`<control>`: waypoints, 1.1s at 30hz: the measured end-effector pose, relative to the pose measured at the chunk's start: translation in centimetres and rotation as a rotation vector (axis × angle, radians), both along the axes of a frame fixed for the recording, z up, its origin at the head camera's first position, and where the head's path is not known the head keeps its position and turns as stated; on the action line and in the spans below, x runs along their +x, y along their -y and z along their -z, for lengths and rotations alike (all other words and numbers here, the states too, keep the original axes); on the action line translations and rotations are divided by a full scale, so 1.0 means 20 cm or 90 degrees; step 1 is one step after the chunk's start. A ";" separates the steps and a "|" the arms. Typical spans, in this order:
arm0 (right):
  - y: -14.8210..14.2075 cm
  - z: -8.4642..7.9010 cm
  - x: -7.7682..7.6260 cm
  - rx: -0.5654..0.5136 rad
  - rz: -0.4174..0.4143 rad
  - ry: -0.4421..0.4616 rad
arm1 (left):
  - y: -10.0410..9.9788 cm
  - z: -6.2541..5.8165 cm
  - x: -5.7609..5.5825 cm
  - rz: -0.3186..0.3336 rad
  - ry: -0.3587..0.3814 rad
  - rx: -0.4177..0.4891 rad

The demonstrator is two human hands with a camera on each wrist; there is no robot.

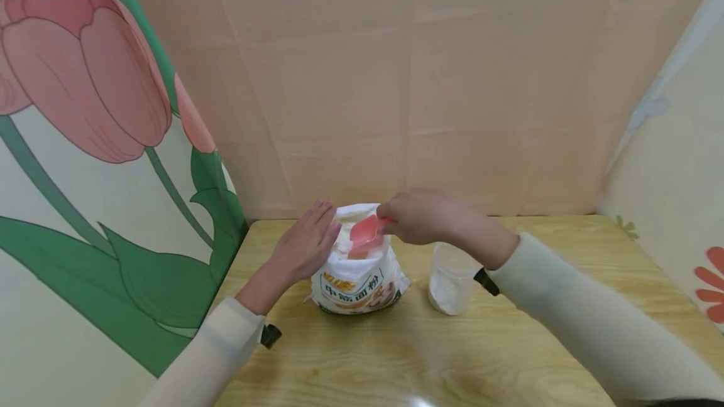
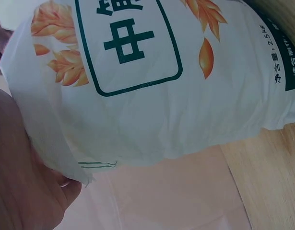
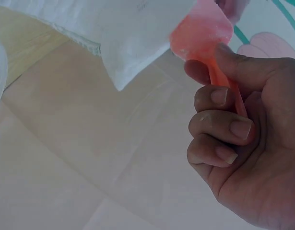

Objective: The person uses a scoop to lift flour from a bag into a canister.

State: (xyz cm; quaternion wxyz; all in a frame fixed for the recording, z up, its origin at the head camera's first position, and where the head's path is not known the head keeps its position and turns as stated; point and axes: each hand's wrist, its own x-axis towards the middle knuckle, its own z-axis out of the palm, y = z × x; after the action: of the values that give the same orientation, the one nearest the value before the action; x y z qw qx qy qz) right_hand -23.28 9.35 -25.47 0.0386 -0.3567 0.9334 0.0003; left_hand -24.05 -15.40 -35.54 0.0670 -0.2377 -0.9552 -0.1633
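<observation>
A white flour bag (image 1: 353, 287) with Chinese print stands upright on the table, its top open and white flour (image 1: 343, 240) showing inside. My left hand (image 1: 305, 240) rests against the bag's left rim with straight fingers; in the left wrist view that hand (image 2: 27, 167) lies partly behind the bag's edge. My right hand (image 1: 421, 215), blurred in the head view, grips a pink scoop (image 1: 364, 231) over the bag's mouth. The right wrist view has its fingers (image 3: 219, 127) curled round the handle, and the scoop's bowl (image 3: 202, 31) carries white traces.
A clear plastic tub (image 1: 450, 284) holding something white stands right of the bag, under my right forearm. The wooden table (image 1: 362, 357) meets a pinkish cloth backdrop (image 1: 407, 112) behind. A wall with painted tulips (image 1: 102, 68) rises on the left, another wall (image 1: 679, 162) on the right.
</observation>
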 end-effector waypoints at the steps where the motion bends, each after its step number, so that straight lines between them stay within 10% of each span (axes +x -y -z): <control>1: 0.02 0.01 0.00 0.006 0.003 -0.001 | 0.00 0.00 0.00 0.000 -0.001 0.000; 33: 0.33 0.19 -0.09 0.013 0.042 0.009 | 0.01 0.01 -0.02 -0.004 0.004 0.011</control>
State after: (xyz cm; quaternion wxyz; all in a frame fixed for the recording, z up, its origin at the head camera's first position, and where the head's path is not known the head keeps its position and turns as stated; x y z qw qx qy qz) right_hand -25.06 2.82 -29.33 0.0487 -0.3251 0.9444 0.0058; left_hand -24.37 -15.59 -35.73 0.0664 -0.2334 -0.9547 -0.1724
